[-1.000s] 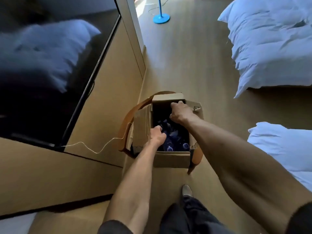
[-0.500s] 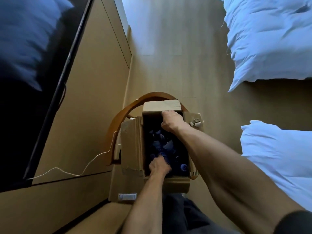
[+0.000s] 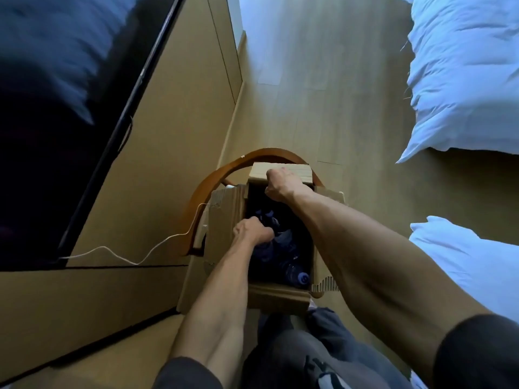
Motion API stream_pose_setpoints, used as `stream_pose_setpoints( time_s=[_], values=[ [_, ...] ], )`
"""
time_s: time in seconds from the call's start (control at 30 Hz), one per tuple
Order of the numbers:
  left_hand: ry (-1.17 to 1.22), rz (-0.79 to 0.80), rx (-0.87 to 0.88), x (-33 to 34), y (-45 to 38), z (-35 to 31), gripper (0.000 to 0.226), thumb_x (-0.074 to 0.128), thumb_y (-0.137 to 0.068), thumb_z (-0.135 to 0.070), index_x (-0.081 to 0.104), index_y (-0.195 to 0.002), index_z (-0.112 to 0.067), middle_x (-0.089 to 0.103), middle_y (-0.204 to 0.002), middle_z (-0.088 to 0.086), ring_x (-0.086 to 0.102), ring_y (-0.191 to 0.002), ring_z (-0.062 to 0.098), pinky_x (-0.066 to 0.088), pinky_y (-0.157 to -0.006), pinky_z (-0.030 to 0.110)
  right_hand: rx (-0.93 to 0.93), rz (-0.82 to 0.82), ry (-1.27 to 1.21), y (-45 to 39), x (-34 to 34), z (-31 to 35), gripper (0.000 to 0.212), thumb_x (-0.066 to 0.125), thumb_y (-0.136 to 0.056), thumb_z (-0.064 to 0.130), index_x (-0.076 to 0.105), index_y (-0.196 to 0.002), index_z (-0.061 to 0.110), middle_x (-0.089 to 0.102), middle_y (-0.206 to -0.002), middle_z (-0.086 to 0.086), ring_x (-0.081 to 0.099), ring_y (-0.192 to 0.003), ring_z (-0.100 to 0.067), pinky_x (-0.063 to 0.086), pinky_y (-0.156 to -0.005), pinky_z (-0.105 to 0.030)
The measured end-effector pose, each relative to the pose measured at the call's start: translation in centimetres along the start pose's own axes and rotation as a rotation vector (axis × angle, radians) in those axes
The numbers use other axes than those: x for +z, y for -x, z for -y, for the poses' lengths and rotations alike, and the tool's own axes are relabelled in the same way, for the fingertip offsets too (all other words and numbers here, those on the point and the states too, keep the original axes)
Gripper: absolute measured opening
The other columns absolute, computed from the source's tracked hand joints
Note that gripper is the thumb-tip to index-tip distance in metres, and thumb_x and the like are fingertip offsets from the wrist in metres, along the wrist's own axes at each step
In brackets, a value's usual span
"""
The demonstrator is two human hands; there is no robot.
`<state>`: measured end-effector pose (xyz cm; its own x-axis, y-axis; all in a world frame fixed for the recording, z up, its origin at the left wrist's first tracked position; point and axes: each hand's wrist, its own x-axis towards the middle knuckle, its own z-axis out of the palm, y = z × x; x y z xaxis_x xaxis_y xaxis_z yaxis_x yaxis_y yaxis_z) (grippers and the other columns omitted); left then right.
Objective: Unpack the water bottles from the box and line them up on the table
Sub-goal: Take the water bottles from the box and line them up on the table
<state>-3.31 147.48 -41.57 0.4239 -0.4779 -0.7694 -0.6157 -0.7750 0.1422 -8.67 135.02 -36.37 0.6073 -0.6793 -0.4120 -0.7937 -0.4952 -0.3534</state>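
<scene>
Seen from above, a person leans over an open cardboard box [image 3: 276,297] that sits on a wooden chair [image 3: 207,182]. The left hand [image 3: 252,230] is down inside the box, its fingers curled around what looks like the top of a dark blue water bottle [image 3: 268,220]; the grip itself is in shadow. The right hand [image 3: 280,183] grips the far flap [image 3: 280,169], fingers folded over its edge, holding the box open and steady. More bottles lie jumbled below and nearer the person than the left fingers, one blue cap [image 3: 302,277] showing at the near right corner. This appears to be the first lift; no bottle is out. Next, the left hand likely needs a straight upward pull clear of the flaps. To the left of both hands runs a wooden desk [image 3: 84,299] with a dark screen [image 3: 56,108] and a white cable [image 3: 157,247] trailing toward the chair. White bedding [image 3: 463,80] lies to the right.
</scene>
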Motion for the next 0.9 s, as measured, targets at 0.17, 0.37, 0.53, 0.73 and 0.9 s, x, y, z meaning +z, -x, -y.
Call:
stream_pose_setpoints(
  time_s=[0.17, 0.37, 0.53, 0.73, 0.9],
  values=[
    [0.515, -0.089, 0.107, -4.1, 1.9, 2.4, 0.025, 0.073, -0.077, -0.017, 0.075, -0.103, -0.017, 0.069, -0.101, -0.002, 0.063, -0.088, 0.009, 0.051, -0.07, 0.024, -0.123, 0.026, 0.085, 1.8, -0.9, 1.3, 0.021, 0.051, -0.094, 0.019, 0.065, -0.108, 0.011, 0.067, -0.106, -0.01, 0.064, -0.097, -0.028, 0.047, -0.074, -0.033],
    [0.916, -0.469, 0.194, -9.5, 8.0, 2.9, 0.04, 0.082, -0.067, -0.02, 0.075, -0.104, -0.006, 0.074, -0.1, 0.011, 0.068, -0.089, 0.019, 0.054, -0.085, 0.032, -0.362, 0.11, 0.0, 4.2, -2.7, 3.9, 0.04, 0.071, -0.077, 0.034, 0.059, -0.113, 0.02, 0.065, -0.102, -0.007, 0.062, -0.098, -0.028, 0.044, -0.072, -0.03],
    [0.934, -0.716, 0.271, -13.0, 13.9, 3.1, 0.015, 0.068, -0.054, -0.026, 0.076, -0.066, -0.024, 0.071, -0.066, -0.002, 0.06, -0.063, 0.008, 0.049, -0.063, 0.025, -0.534, -0.077, -0.054, 6.8, -5.0, 7.8, 0.062, 0.075, -0.063, 0.04, 0.054, -0.117, 0.018, 0.066, -0.101, -0.007, 0.062, -0.094, -0.031, 0.05, -0.072, -0.034],
    [1.07, -0.953, 0.25, -13.1, 19.8, 6.3, 0.018, 0.063, -0.072, -0.036, 0.07, -0.06, -0.024, 0.063, -0.058, -0.006, 0.054, -0.059, 0.013, 0.047, -0.063, 0.031, -0.538, -0.131, -0.079, 10.3, -7.1, 11.7, 0.049, 0.071, -0.057, 0.06, 0.062, -0.085, 0.021, 0.06, -0.071, 0.002, 0.061, -0.07, -0.024, 0.042, -0.056, -0.028],
    [1.063, -0.931, 0.086, -8.6, 24.6, 11.7, 0.015, 0.056, -0.08, -0.016, 0.067, -0.085, -0.024, 0.069, -0.086, -0.003, 0.062, -0.083, 0.018, 0.051, -0.07, 0.028, -0.558, -0.181, -0.22, 14.7, -8.0, 17.2, 0.061, 0.057, -0.05, 0.077, 0.049, -0.059, 0.018, 0.051, -0.054, 0.005, 0.056, -0.053, -0.02, 0.032, -0.044, -0.023]
  ],
)
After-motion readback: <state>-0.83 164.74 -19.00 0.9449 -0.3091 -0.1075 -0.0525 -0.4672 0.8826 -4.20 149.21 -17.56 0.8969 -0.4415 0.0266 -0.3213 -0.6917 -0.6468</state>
